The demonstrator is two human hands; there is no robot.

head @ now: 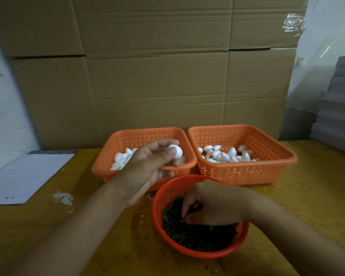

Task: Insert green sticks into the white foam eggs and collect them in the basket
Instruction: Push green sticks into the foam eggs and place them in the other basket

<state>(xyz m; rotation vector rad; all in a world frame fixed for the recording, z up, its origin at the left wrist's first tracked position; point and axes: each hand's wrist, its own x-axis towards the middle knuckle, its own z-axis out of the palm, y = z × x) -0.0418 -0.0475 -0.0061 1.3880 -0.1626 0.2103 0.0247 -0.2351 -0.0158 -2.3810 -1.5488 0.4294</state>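
My left hand (pixel 151 166) is raised over the left orange basket (pixel 104 166), thumb and fingertips curled round one white foam egg (pixel 175 152) — it sits at the very tips, clear of the palm. My right hand (pixel 209 204) is down in the round red basket (pixel 159 222), fingers bent into the heap of green sticks (pixel 197 236) — whether they pinch one I cannot tell. More eggs lie in the right orange basket (pixel 267 170), just beside the left one.
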